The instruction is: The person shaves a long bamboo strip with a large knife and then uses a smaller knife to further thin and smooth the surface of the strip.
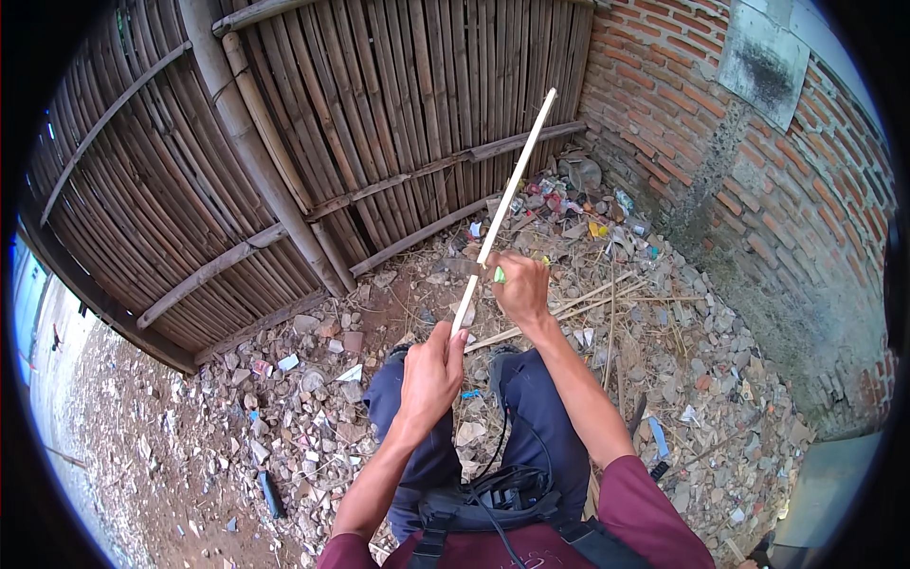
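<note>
My left hand (pixel 433 372) grips the lower end of a long pale bamboo strip (pixel 517 175) that slants up and to the right toward the fence. My right hand (pixel 520 287) is closed farther up the strip, holding a tool with a green handle (pixel 499 275) against it; its blade is mostly hidden by the hand. Both hands sit above my knees in dark blue trousers (pixel 531 408). Several split bamboo strips (pixel 588 303) lie on the ground just beyond my right hand.
A bamboo slat fence (pixel 313 123) stands ahead, a red brick wall (pixel 720 142) to the right. Rubble, stones and litter cover the ground, with a trash heap (pixel 578 204) in the corner. A black strap harness with cables (pixel 498 498) hangs at my waist.
</note>
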